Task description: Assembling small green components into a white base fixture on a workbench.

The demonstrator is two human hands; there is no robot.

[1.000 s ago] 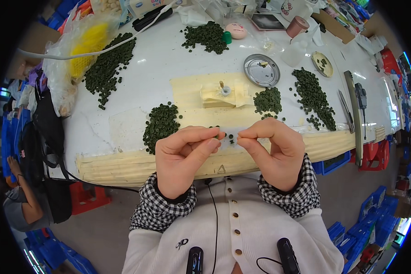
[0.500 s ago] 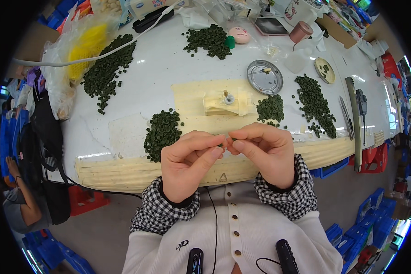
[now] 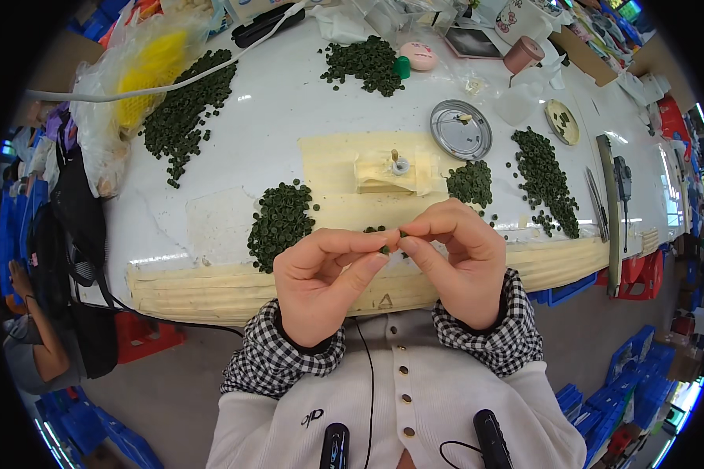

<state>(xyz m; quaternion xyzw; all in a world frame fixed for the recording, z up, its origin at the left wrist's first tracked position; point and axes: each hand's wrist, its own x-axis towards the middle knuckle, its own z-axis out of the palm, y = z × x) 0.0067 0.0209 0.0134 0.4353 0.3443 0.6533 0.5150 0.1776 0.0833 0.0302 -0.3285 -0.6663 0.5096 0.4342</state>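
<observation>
Above the table's near edge, my two hands meet fingertip to fingertip. My left hand (image 3: 321,273) pinches a small dark green round piece (image 3: 384,250) between thumb and forefinger. Another small green piece (image 3: 403,234) sits in the pinch of my right hand (image 3: 461,262); the fingers cover most of both. Just beyond the fingertips lie a few loose green pieces. A pile of green ring-like pieces (image 3: 281,223) is beside my left hand, and a smaller green pile (image 3: 469,184) lies beyond my right. Between them stands a tape-wrapped block (image 3: 387,173) with a small metal fitting on top.
More green piles lie at the far left (image 3: 184,109), the back (image 3: 361,66) and the right (image 3: 544,184). A round metal lid (image 3: 461,129) and a pale dish (image 3: 562,123) stand behind. Tweezers (image 3: 596,202) lie at right. A white cable (image 3: 164,90) crosses the left; a person's arm (image 3: 43,328) shows beyond.
My hands stay close together, and the right fingertips have shifted slightly up and right. More of the green pieces shows now. The table view has shifted a little.
</observation>
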